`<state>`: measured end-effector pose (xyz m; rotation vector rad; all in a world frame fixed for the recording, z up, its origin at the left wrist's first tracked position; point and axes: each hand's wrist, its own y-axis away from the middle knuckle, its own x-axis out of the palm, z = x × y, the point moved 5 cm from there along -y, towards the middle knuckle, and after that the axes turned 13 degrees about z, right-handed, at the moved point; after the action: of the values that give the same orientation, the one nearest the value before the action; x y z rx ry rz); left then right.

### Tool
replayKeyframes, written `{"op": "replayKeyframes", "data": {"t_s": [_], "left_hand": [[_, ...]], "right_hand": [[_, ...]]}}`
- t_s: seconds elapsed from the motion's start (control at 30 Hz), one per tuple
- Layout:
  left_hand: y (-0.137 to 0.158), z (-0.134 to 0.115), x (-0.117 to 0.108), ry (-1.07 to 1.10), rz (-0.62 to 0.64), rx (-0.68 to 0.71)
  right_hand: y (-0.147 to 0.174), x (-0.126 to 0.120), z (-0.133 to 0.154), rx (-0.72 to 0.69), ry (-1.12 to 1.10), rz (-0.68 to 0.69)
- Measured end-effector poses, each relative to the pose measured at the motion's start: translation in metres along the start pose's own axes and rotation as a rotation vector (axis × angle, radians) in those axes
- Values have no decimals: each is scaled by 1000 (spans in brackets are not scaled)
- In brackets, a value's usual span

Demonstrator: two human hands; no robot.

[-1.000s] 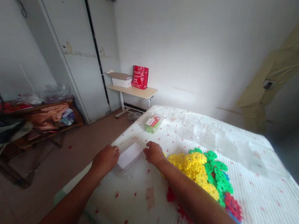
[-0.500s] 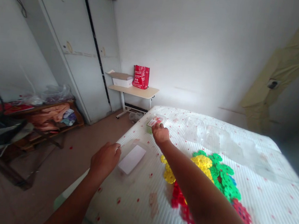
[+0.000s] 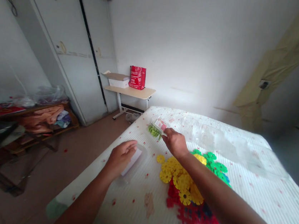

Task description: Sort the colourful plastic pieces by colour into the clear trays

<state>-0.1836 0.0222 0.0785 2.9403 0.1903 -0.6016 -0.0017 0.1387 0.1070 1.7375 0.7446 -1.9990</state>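
Note:
My right hand [image 3: 175, 142] grips the near right corner of a clear plastic box [image 3: 161, 120]. Green pieces [image 3: 154, 130] show inside it, and a red-and-white label lies on top. The box is tilted, with its far end towards the wall. My left hand [image 3: 122, 156] hovers over or touches the left side of a shallow clear plastic container [image 3: 140, 163] with a white card [image 3: 134, 160] in it; which of the two I cannot tell. Its fingers are stretched out and hold nothing visible. Yellow flower-shaped discs [image 3: 179, 173] lie under my right forearm.
Red pieces [image 3: 188, 217] and green discs [image 3: 215, 166] lie beside the yellow ones on the white ribbed bed cover [image 3: 117, 202]. Several clear containers [image 3: 214, 137] stand in a row at the back. A small table [image 3: 138, 92] bears a red bag [image 3: 137, 77] and a white box [image 3: 119, 82].
My right hand has moved right and tilted the green-filled box, so its contents show. My left hand has moved right and up, over the container with the card. The view has shifted slightly.

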Motion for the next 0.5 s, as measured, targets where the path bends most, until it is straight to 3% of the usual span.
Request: {"op": "replayKeyframes", "data": {"t_s": [0.1, 0.17, 0.3, 0.37, 0.5], "left_hand": [[2, -10, 40, 611, 115, -34], [4, -22, 75, 923, 298, -78], [12, -50, 139, 1164, 659, -52], [14, -58, 162, 1169, 680, -21], [20, -69, 189, 1077, 515, 81]], "right_hand": [[54, -25, -12, -44, -249, -154], [92, -34, -19, -81, -375, -226], [155, -33, -24, -183, -410, -322], [176, -27, -29, -165, -372, -332], [203, -21, -43, -22, -332, -327]]}}
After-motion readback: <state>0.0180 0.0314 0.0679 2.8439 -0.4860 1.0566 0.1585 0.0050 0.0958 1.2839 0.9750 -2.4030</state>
